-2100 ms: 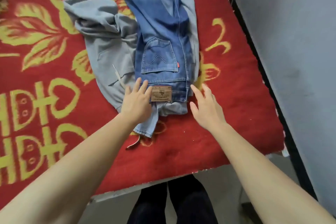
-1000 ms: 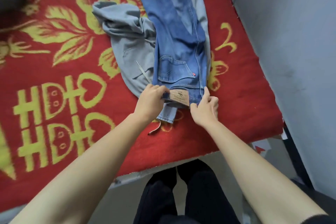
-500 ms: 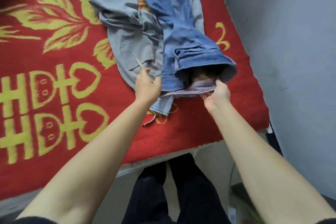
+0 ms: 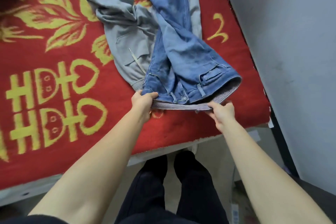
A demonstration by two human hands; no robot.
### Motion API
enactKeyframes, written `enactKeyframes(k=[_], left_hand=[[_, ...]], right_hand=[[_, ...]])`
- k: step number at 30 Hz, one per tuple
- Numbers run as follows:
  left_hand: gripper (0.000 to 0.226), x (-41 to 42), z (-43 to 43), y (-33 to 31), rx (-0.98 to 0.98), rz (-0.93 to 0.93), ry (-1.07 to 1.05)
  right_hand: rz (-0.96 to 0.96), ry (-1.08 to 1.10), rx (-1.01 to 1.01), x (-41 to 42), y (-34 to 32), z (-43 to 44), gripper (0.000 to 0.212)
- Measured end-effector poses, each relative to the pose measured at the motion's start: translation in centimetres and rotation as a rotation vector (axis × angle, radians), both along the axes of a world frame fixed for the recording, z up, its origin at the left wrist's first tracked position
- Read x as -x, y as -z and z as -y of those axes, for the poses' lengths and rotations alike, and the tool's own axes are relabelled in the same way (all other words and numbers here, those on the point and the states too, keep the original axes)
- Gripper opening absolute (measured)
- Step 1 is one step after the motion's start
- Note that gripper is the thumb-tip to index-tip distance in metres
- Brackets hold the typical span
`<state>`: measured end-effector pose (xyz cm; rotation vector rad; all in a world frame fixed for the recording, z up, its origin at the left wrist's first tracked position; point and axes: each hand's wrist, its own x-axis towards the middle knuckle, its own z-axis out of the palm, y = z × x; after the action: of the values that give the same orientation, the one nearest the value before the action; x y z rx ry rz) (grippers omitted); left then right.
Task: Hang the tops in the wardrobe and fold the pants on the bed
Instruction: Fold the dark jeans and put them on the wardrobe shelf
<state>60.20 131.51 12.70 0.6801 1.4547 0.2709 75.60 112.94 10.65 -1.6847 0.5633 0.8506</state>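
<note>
1. Head view: both forearms reach forward over the bed (image 4: 181, 132); the left hand (image 4: 143, 101) grips one end of the jeans (image 4: 181, 60) waistband, the right hand (image 4: 221, 112) pinches the other.
2. Waistband is stretched between them, striped lining showing, button facing up.
3. Legs trail away twisted, lying over a grey hoodie (image 4: 125, 38) on the red blanket.

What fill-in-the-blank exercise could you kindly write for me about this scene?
1. The left hand and right hand both grip the jeans at the ___.
2. The jeans lie partly over a ___ hoodie.
3. The bed cover is red with ___ patterns.
Missing words: waistband; grey; yellow.
</note>
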Motion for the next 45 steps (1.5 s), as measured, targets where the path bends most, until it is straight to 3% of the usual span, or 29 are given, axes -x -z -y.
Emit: enactKeyframes(k=[3,6,9,11,13,18,20,21,23,27,30,32,34,36,39,42,45], left_hand=[[0.024,0.7,-0.9,-4.9,-0.149,-0.008,0.041],[0.024,1.6,-1.2,-10.8,-0.262,0.012,0.043],[0.024,3.0,-1.4,-16.1,-0.326,0.060,-0.031],[0.023,4.1,-1.7,-18.9,-0.344,0.120,-0.101],[0.019,5.1,-1.8,-21.6,-0.355,0.172,-0.154],[0.020,7.3,-1.9,-26.8,-0.380,0.317,-0.203],[0.014,8.5,-2.1,-28.7,-0.391,0.383,-0.155],[0.013,9.1,-2.2,-29.7,-0.393,0.418,-0.135],[0.011,10.5,-2.6,-31.6,-0.405,0.449,-0.128],[0.017,16.9,-4.7,-34.0,-0.466,0.382,-0.160],[0.024,23.5,-7.0,-36.1,-0.601,0.307,-0.081],[0.046,27.2,-8.8,-38.5,-0.705,0.338,-0.071],[0.058,30.1,-10.5,-41.9,-0.828,0.374,-0.067],[0.049,32.7,-12.0,-45.9,-0.906,0.457,-0.063],[0.053,36.7,-13.4,-51.5,-1.056,0.580,0.014],[0.073,40.5,-14.0,-55.4,-1.424,0.337,0.164],[0.082,43.2,-14.8,-57.7,-1.568,0.174,0.343]], right_hand=[[0.148,-0.164,0.152,-0.6,-1.8,-2.1,0.072],[0.103,-0.299,0.216,-1.9,-3.1,-4.4,0.129],[0.200,-0.619,0.391,-3.2,-3.4,-6.4,0.151],[0.263,-0.912,0.447,-3.1,-5.1,-7.3,0.137],[0.336,-1.226,0.493,-1.8,-7.7,-7.6,0.104],[0.378,-1.653,0.444,3.0,-11.3,-7.0,0.057],[0.388,-1.730,0.398,5.8,-11.7,-6.5,0.038],[0.423,-1.716,0.370,7.1,-11.5,-6.4,0.029],[0.484,-1.559,0.320,9.3,-11.3,-6.3,0.037],[0.547,-0.966,0.298,11.7,-17.2,-7.1,0.044],[0.636,-0.520,0.054,14.1,-25.7,-8.5,0.043],[0.696,-0.288,-0.216,16.3,-32.8,-10.0,0.045],[0.788,-0.201,-0.445,18.5,-39.9,-11.7,0.054],[0.825,-0.171,-0.623,20.8,-46.4,-13.1,0.055],[0.867,-0.096,-0.748,23.7,-53.4,-14.3,0.055],[0.922,-0.032,-0.831,26.4,-58.0,-14.6,0.055],[0.893,0.004,-0.907,28.5,-60.7,-14.8,0.053]])
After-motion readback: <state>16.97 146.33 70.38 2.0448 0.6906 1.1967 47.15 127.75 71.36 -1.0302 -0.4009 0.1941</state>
